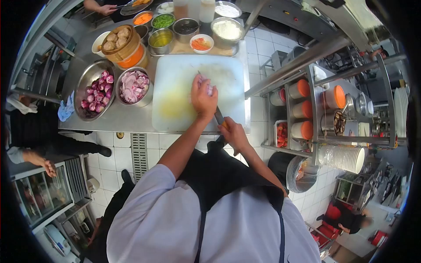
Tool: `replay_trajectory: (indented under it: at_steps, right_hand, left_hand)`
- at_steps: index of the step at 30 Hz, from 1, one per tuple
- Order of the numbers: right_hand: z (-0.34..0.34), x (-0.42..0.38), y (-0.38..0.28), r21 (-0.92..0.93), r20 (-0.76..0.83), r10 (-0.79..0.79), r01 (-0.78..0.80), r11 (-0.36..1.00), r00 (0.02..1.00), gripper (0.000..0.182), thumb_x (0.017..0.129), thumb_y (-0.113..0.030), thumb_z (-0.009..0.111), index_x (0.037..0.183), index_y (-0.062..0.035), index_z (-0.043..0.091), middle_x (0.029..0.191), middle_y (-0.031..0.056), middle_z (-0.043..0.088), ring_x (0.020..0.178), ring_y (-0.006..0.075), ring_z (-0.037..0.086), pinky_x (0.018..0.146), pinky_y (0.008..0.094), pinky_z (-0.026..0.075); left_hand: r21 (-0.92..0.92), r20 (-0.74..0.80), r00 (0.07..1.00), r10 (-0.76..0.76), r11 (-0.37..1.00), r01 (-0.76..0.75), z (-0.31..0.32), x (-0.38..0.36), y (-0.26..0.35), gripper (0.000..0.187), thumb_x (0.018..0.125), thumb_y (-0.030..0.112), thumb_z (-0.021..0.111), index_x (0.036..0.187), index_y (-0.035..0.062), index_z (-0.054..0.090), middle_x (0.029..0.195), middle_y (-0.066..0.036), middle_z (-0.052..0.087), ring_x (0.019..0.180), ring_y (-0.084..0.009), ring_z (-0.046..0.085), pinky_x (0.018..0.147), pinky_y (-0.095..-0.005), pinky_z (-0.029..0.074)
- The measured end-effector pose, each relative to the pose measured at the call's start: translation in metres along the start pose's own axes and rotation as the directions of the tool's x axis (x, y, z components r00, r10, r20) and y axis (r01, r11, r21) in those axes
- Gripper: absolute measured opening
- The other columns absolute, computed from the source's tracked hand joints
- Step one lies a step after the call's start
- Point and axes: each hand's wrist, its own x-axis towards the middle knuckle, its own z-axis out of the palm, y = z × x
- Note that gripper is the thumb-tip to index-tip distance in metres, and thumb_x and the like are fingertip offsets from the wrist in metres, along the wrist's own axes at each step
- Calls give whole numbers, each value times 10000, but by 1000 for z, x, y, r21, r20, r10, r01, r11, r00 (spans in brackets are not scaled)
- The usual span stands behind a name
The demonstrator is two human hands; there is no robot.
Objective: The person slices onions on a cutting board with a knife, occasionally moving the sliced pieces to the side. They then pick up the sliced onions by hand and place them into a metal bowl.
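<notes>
My right hand (pixel 233 135) is closed round the brownish handle of a knife (pixel 219 115), low at the front edge of a white cutting board (pixel 173 70). The blade points up the board, close along my left hand (pixel 204 100). That hand is curled over a small pale-purple onion piece (pixel 209 90) on the board, mostly covered by my fingers. Left of the board stands a metal pot of cut onions (pixel 134 87). Beside it, a wide steel bowl holds peeled whole red onions (pixel 98 94).
Behind the board are metal bowls of green herbs (pixel 163 20), yellow liquid (pixel 161 39) and white powder (pixel 227 30). A bamboo steamer (pixel 119 43) stands back left. Shelves with orange-lidded tubs (pixel 302 109) are right. Another person's hand (pixel 39 162) shows at left.
</notes>
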Motion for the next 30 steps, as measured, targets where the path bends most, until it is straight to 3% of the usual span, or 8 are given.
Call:
replay_trajectory:
  at_steps: [9, 14, 16, 18, 19, 22, 25, 30]
  right_hand:
    - [-15, 4, -49, -103, 27, -131, 133, 986, 991, 252, 937, -178, 733, 1033, -5, 576, 738, 262, 661, 743, 506, 660, 658, 566, 510]
    - [-31, -4, -76, -159, 57, -174, 181, 971, 983, 247, 923, -160, 746, 988, -3, 566, 727, 264, 658, 729, 498, 665, 650, 566, 511]
    - [-36, -5, -81, -153, 66, -160, 168, 974, 985, 256, 916, -164, 754, 988, 2, 573, 728, 269, 654, 734, 507, 658, 651, 564, 514]
    - [-38, -6, -78, -84, 46, -161, 165, 983, 986, 246, 933, -161, 752, 1012, 8, 591, 691, 218, 654, 654, 433, 671, 606, 501, 525]
    - [-39, -6, -77, -48, 36, -161, 163, 985, 986, 242, 942, -159, 751, 1023, 12, 600, 672, 192, 653, 614, 397, 678, 583, 469, 531]
    - [-45, -7, -79, 332, 130, 124, -161, 929, 984, 201, 986, -146, 724, 1075, 4, 624, 634, 64, 601, 518, 188, 607, 499, 332, 480]
    - [-51, -6, -62, 547, 173, 83, -166, 820, 981, 155, 1015, -104, 684, 1118, -3, 627, 675, -7, 562, 523, 80, 529, 469, 255, 424]
    - [-58, -12, -43, 556, 166, 145, -214, 803, 975, 111, 1034, -135, 643, 1083, -36, 631, 659, 6, 574, 502, 99, 545, 422, 268, 411]
  left_hand:
    - [-457, -274, 925, -265, 882, 117, 14, 21, -25, 268, 816, -88, 710, 1056, 32, 706, 1308, -119, 647, 1167, -279, 660, 988, -392, 554]
    - [-873, 5, 777, -630, 376, 310, 0, 38, -49, 190, 920, 1, 687, 1106, 43, 678, 1262, -109, 666, 1188, -263, 642, 1025, -369, 518]
    - [-921, 190, 714, -674, 129, 367, -17, 47, -51, 204, 928, 43, 686, 1130, 63, 666, 1224, -98, 676, 1174, -257, 646, 1021, -381, 525]
    - [-899, 376, 658, -652, -86, 429, -34, 50, -51, 245, 919, 89, 688, 1161, 93, 653, 1191, -88, 685, 1157, -256, 653, 1021, -402, 530]
    - [-887, 420, 644, -639, -141, 439, -38, 52, -51, 264, 913, 108, 689, 1173, 102, 648, 1187, -84, 689, 1150, -260, 658, 1021, -415, 531]
    - [-843, 528, 617, -584, -271, 464, -49, 56, -50, 314, 893, 155, 695, 1200, 128, 637, 1190, -72, 698, 1134, -271, 671, 1020, -446, 531]
    - [-805, 591, 612, -526, -337, 487, -57, 59, -44, 335, 878, 167, 701, 1207, 145, 640, 1220, -63, 702, 1136, -273, 676, 1013, -452, 528]
    - [-771, 636, 584, -504, -400, 495, -82, 69, -27, 345, 871, 161, 715, 1208, 153, 641, 1253, -69, 702, 1162, -271, 675, 1020, -435, 525]
